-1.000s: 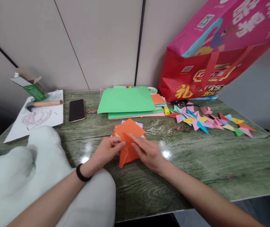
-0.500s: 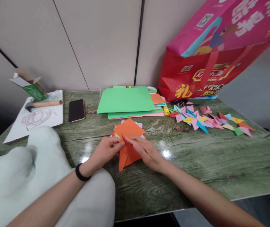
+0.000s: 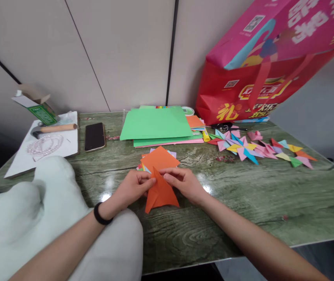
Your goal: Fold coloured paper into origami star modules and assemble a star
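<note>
A partly folded sheet of orange paper [image 3: 162, 194] is held between my two hands, its pointed tip upward and its lower edge flared. My left hand [image 3: 134, 186] pinches its left side near the top, thumb in front. On the other side, my right hand [image 3: 183, 184] grips the right edge with thumb and fingers; some fingertips are hidden behind the paper. Just beyond lies a stack of square coloured paper [image 3: 160, 157], an orange sheet on top.
Green paper sheets [image 3: 157, 124] lie at the back, near a phone [image 3: 95, 136]. Folded paper pieces [image 3: 243, 146] spread at right before a red bag [image 3: 243, 91]. At left a hammer [image 3: 55, 128] and beads [image 3: 44, 145] rest on a white board [image 3: 15, 166]. A pale cushion-like form [image 3: 108, 242] sits front left.
My right hand has gone from lying flat across the orange paper to gripping its right edge. More of the paper's front and lower right corner shows. My left hand keeps its pinch.
</note>
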Motion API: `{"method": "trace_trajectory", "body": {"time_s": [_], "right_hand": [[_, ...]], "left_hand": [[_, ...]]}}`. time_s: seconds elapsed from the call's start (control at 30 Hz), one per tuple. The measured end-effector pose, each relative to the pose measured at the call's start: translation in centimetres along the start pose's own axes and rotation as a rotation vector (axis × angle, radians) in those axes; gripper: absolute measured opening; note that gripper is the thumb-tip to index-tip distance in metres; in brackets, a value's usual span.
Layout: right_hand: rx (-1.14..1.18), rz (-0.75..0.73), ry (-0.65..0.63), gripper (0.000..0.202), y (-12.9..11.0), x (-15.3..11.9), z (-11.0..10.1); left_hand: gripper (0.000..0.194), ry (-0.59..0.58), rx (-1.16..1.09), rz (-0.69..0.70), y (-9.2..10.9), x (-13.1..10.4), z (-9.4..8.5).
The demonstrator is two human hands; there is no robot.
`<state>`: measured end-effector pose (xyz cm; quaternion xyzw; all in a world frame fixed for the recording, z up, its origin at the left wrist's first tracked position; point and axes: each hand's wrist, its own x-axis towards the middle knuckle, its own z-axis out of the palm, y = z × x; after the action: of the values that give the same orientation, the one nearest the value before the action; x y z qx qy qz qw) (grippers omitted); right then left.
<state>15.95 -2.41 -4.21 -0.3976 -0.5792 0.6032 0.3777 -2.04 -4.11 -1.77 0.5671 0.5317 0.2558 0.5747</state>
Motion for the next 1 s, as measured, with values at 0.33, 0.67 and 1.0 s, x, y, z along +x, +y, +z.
{"method": "trace_trajectory", "body": {"time_s": [0.33,0.67,1.0], "right_hand": [[0.195,0.14,-0.08,0.033,0.49,0.18,0.21],[0.163,0.147,-0.104,0.036,0.21,0.12,0.62],[0.006,-0.111,-0.029,0.025,0.19,-0.06,0.69]], "left_hand": [[0.031,-0.076,0.12,0.056,0.71,-0.29,0.01],[0.035,-0.148,0.036,-0.004,0.55,-0.13,0.42],[0.035,-0.092,0.03,-0.011,0.87,-0.21,0.35]]}}
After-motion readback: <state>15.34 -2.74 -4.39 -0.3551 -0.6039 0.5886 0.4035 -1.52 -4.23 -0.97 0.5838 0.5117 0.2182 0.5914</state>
